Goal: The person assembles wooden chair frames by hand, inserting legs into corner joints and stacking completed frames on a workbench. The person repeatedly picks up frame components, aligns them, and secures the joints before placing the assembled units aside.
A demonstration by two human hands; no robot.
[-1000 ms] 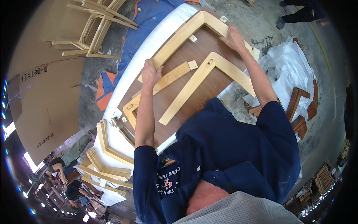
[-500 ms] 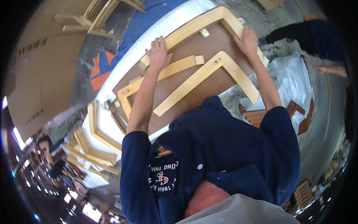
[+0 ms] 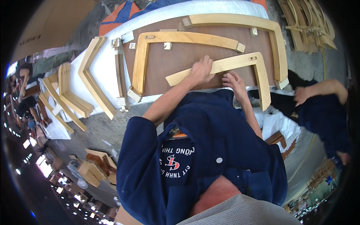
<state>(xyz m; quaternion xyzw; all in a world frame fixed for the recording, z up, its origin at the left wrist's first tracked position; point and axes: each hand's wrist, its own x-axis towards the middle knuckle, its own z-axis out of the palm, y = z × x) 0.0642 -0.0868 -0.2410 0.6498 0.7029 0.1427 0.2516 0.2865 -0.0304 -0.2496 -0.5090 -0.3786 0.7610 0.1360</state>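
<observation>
An L-shaped pale wooden frame piece (image 3: 229, 64) lies nearest to me on a brown board (image 3: 180, 60). My left hand (image 3: 201, 70) grips its long arm near the middle, fingers closed over the wood. Just below that arm's near edge is my right hand (image 3: 235, 83), fingers loosely bent and apart, holding nothing that shows. Whether its fingertips touch the wood is unclear. Behind lie a second bent wooden piece (image 3: 187, 37) and a third one (image 3: 276, 48) along the board's far and right sides, with small pale blocks at their ends.
White padding (image 3: 101, 71) borders the board. At left are a V-shaped wooden piece (image 3: 87, 73) and a stack of bent pieces (image 3: 69, 92). A co-worker's arm (image 3: 322, 90) reaches in at right. Curved wooden parts (image 3: 309, 26) stand at far right.
Both my hands have left the far bent piece and come back towards me. The left now holds the nearest L-shaped piece; the right is beside it. My view has turned.
</observation>
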